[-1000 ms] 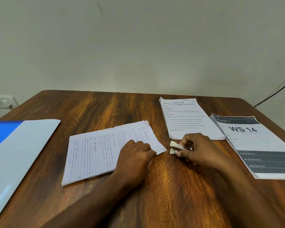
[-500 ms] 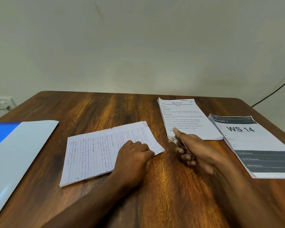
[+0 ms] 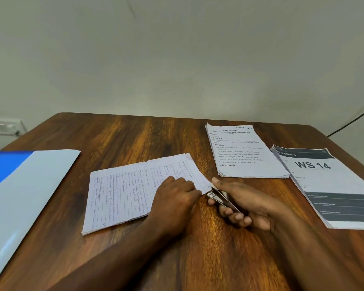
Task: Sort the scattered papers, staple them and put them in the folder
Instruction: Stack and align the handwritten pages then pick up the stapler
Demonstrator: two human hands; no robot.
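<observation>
Gripping a small metal stapler (image 3: 223, 198), the right hand (image 3: 248, 203) has its fingers curled under the body and its thumb pressed along the top. Stapler nose sits right at the near-right corner of the handwritten papers (image 3: 135, 190); whether the corner is actually inside the mouth can't be told, since the hands crowd that spot.

Left hand (image 3: 174, 198) rests on the same stack near that corner, knuckles up, fingers bent down onto the sheets. It presses rather than wraps; fingertips are hidden under the hand, so a pinch on the paper edge can't be ruled in or out.

Handwritten papers: lined sheets, lying flat mid-table, rotated so the text lines run away from the person, several sheets thick at the near edge.

Folder (image 3: 19, 196): at the left edge of the table (image 3: 135, 135), pale grey cover with a blue strip at its far-left corner, lying flat, well apart from the handwritten stack.

Two other stacks at the right: printed papers (image 3: 246, 152) with numbered lines, far right of centre, and a stack with a dark header reading "WS 14" (image 3: 332, 185) just beside it, slightly overlapping its right corner. Neither is touched.

Wall socket (image 3: 2, 127) behind the table at left; black cable (image 3: 353, 120) on the wall at right.
</observation>
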